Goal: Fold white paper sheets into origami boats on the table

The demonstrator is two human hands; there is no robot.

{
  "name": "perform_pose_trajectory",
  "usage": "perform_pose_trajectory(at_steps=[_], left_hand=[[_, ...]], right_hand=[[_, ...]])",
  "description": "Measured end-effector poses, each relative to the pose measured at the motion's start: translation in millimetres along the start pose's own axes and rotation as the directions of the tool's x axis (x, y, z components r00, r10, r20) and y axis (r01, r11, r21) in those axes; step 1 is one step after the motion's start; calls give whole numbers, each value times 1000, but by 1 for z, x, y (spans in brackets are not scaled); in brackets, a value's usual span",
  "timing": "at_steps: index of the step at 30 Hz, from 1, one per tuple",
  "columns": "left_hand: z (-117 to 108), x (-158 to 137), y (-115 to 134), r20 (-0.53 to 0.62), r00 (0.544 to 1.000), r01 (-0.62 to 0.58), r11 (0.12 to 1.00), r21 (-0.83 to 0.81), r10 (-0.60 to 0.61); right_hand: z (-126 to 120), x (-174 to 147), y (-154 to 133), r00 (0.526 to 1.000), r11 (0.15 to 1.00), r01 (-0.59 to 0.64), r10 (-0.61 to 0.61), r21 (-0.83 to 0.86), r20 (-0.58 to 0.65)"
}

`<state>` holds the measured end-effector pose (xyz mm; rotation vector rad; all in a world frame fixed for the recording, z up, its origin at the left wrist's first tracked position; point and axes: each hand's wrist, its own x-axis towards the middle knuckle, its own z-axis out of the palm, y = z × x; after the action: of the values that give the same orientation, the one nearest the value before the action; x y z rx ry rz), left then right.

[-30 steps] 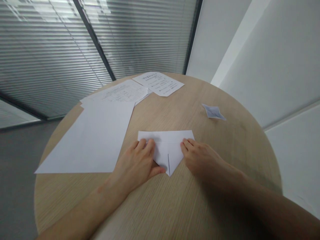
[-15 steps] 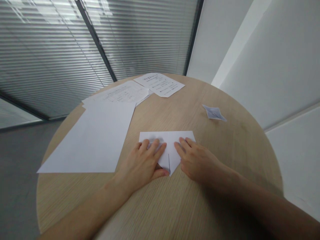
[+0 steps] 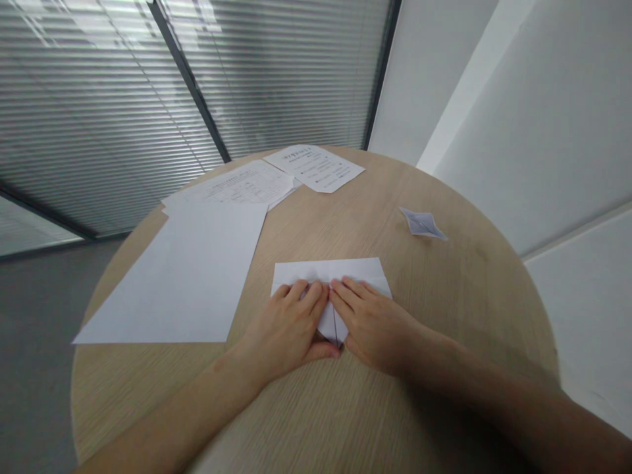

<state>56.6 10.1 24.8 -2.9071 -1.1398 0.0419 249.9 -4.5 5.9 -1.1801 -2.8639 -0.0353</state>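
Left hand (image 3: 286,329), right hand (image 3: 378,328): fingers (image 3: 312,298) lie extended, unclenched, on one folded white paper (image 3: 328,268) atop round wooden surface (image 3: 316,227). Also: one blank white sheet (image 3: 192,283), one small pointed paper piece (image 3: 423,224), at least two printed sheets (image 3: 318,168).

You could read nothing: the lines on the far printed sheet (image 3: 320,172) and the print on the gridded sheet (image 3: 241,187) beside it were too small and blurred.

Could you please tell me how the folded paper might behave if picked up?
The folded paper is probably light, being small and thin. Its folded-over layers likely make it stiffer than the flat sheet. Its flaps meet at a centre line, so they might spring open once lifted.
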Motion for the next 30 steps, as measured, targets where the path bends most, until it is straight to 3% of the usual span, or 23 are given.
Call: perform_pose_trajectory(at_steps=[9,19,30], left_hand=[[0,-2,2,27,999,19,999,44,-20],[-2,-6,2,35,991,130,989,70,-133],[-5,-11,0,95,964,238,966,99,-247]], right_hand=[[-5,-3,1,996,998,-59,57,34,62],[5,-8,8,992,988,-117,120,-103,31],[-14,-5,11,949,954,-202,247,-223,198]])
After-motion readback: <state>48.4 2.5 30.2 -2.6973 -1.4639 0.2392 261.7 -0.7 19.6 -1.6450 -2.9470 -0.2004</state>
